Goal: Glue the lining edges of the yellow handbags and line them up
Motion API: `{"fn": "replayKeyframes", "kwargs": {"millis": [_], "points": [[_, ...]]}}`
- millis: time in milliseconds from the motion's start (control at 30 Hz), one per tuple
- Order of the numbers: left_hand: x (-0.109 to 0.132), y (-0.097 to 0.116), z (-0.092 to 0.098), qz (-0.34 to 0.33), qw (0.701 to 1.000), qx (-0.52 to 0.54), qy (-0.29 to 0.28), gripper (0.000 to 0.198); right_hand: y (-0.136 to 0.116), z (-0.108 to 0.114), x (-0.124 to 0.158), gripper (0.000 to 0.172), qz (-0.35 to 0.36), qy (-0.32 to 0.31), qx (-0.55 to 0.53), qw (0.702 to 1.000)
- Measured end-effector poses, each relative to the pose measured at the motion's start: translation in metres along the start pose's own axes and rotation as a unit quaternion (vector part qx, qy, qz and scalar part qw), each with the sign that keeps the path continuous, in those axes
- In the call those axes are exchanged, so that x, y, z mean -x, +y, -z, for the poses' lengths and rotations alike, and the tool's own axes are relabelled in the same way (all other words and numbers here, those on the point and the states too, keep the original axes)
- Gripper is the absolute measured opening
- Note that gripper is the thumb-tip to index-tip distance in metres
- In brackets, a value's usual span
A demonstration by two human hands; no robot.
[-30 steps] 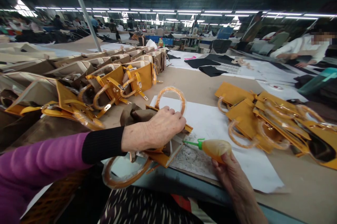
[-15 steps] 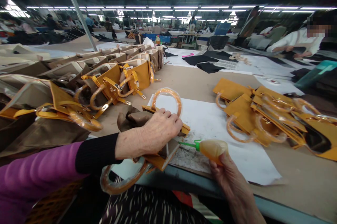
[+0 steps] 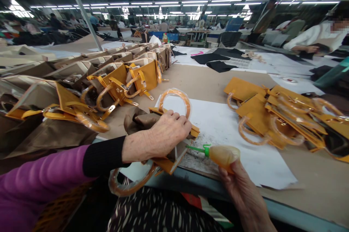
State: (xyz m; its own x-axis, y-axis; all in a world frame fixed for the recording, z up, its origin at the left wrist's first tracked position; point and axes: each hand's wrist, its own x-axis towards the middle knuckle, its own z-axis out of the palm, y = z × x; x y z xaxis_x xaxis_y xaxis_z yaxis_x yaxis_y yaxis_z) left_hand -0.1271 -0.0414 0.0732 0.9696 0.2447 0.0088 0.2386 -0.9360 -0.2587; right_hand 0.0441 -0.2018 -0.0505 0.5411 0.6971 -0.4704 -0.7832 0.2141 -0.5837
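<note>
1. Beneath the left hand, with fingers curled over to hold it, lay the bag, near the front edge of the tabletop; one ring handle hung past this edge, so its weight could have pulled the bag askew.
2. The right hand held the squeeze bottle, its green nozzle almost at the bag; too strong a squeeze could have caused flooding.
3. Dark-marked white paper could have soiled the bag.
</note>
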Motion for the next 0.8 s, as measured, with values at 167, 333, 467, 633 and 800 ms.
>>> {"fn": "replayKeyframes", "kwargs": {"millis": [167, 333, 467, 633, 800], "points": [[0.001, 0.000, 0.002, -0.002, 1.000, 0.006, -0.015, 0.035, 0.002, -0.007, 0.012, 0.057, -0.016, 0.001, -0.007, 1.000], [0.001, 0.000, 0.004, 0.002, 1.000, 0.007, -0.008, 0.031, 0.003, -0.007, 0.024, 0.059, -0.032, 0.013, -0.009, 0.999], [0.002, 0.000, 0.002, -0.004, 1.000, 0.003, 0.010, 0.024, 0.004, -0.008, 0.034, 0.061, -0.050, 0.015, 0.000, 0.999], [0.001, -0.001, -0.001, -0.012, 0.999, 0.011, 0.027, 0.022, 0.004, -0.013, 0.046, 0.075, -0.098, 0.063, 0.002, 0.993], [0.000, -0.001, 0.003, -0.005, 1.000, 0.013, 0.002, 0.022, 0.005, -0.006, 0.051, 0.057, -0.106, 0.014, 0.007, 0.994]]}}
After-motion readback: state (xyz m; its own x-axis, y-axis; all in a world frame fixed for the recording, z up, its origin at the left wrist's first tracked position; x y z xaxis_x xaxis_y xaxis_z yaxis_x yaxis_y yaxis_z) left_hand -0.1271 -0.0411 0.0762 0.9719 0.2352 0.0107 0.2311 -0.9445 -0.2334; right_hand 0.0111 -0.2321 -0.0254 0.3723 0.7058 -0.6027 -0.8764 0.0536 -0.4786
